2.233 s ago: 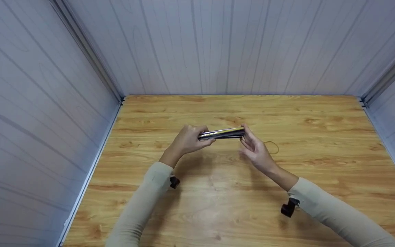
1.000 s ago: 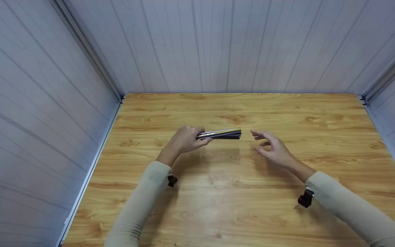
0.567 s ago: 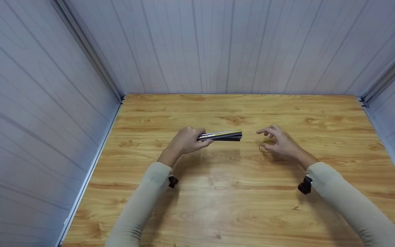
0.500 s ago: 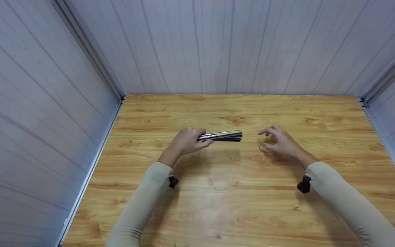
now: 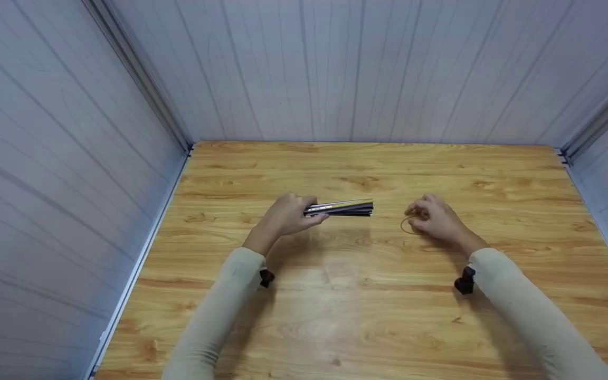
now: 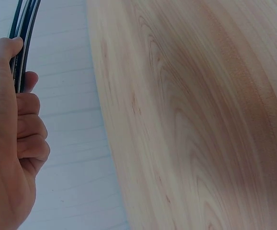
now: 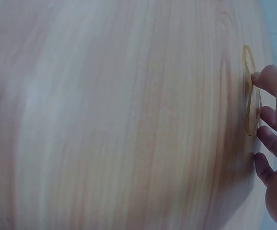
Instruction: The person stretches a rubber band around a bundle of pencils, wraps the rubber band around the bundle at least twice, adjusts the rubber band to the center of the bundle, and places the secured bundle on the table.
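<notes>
In the head view my left hand (image 5: 288, 216) grips a bundle of thin, dark, pencil-like sticks (image 5: 349, 208) by its left end, with the free ends pointing right. One stick along the top shows yellow and silver. The left wrist view has the thumb pressed along the bundle (image 6: 24, 48) and the other fingers curled. To the right, my right hand (image 5: 438, 219) is low at the table and pinches the edge of a thin tan rubber band (image 5: 403, 228). In the right wrist view the thumb tip lies on the band (image 7: 248, 115); the index finger is mostly hidden.
The wood-grain table (image 5: 335, 295) is closed in by a pale panel wall (image 5: 330, 74) at the back, a left wall (image 5: 45, 158) and a right wall. A small black camera sits on each wrist under the light sleeves (image 5: 225, 301).
My right hand has let go of the bundle's right end, moved right to the rubber band, and its fingers have come together there. My left hand keeps the bundle nearly still.
</notes>
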{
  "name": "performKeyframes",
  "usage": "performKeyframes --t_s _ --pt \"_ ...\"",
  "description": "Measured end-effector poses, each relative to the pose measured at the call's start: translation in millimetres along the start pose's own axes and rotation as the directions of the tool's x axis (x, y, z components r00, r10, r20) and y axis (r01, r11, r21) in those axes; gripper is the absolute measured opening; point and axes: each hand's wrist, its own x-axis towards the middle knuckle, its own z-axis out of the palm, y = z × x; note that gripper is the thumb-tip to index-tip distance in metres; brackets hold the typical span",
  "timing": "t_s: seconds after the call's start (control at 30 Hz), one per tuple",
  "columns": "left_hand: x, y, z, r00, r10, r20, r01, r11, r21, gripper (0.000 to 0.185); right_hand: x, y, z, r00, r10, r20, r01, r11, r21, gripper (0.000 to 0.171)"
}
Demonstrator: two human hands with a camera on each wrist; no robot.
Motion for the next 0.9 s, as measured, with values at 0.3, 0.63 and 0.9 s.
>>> performKeyframes --t_s 0.3,0.63,0.9 --pt "0.8 1.7 -0.6 1.0 -0.008 0.015 0.008 1.0 -0.009 0.04 1 1 3 0.999 -0.017 -0.031 0.016 0.999 -0.038 0.008" --pt "0.4 1.7 -0.7 0.999 -0.037 0.019 0.038 0.998 -0.055 0.043 -1 -2 0 0.998 0.021 -0.057 -0.019 0.999 0.028 0.013" --pt "-2.4 0.9 -0.5 0.998 -0.056 0.034 0.058 0.998 -0.038 0.046 1 -12 -17 0.995 0.084 -0.055 -0.074 0.983 0.165 0.02"
